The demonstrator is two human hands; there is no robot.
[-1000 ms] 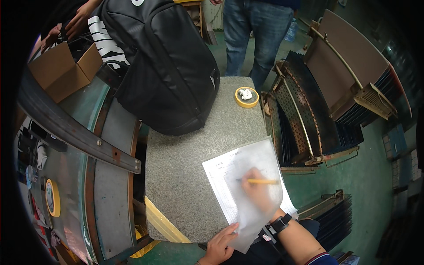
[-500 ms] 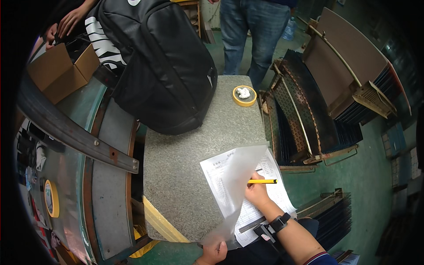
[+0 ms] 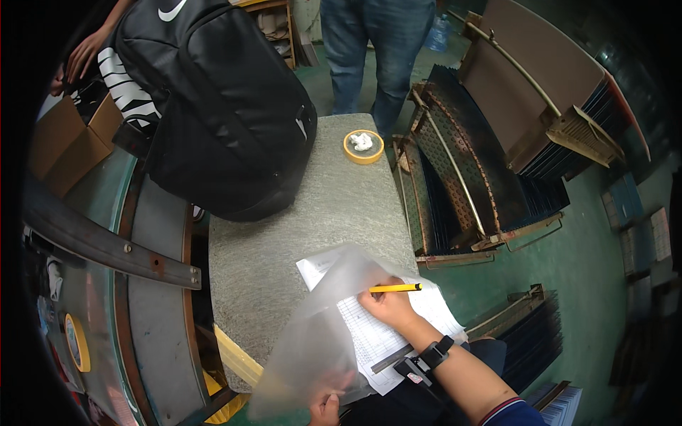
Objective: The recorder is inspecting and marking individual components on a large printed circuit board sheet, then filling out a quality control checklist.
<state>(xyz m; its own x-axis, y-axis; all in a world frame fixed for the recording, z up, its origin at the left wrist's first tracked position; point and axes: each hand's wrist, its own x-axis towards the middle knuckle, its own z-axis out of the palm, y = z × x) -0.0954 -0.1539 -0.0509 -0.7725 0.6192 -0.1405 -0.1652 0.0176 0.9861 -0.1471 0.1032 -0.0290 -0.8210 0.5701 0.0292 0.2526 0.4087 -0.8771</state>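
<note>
Translucent sheet [image 3: 320, 341] lifted higher by left hand [image 3: 325, 408], fingers pinching; right hand [image 3: 387, 307] fingers closed on pencil [image 3: 395, 288].

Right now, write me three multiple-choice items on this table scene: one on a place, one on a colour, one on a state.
1. Where does the roll of tape lie?
A. on the far end of the stone table, beside the black backpack
B. on the printed sheet
C. inside the cardboard box

2. What colour is the pen in the right hand?
A. red
B. yellow
C. green

3. How is the translucent plastic sheet?
A. rolled up
B. lying flat under the backpack
C. lifted and curled over the printed sheet, its lower corner pinched by the left hand

Answers: 1 A, the ring of tape sits near the table's far edge, right of the backpack. 2 B, the barrel shows yellow. 3 C, the film arches above the paper from the left hand's grip.
</note>
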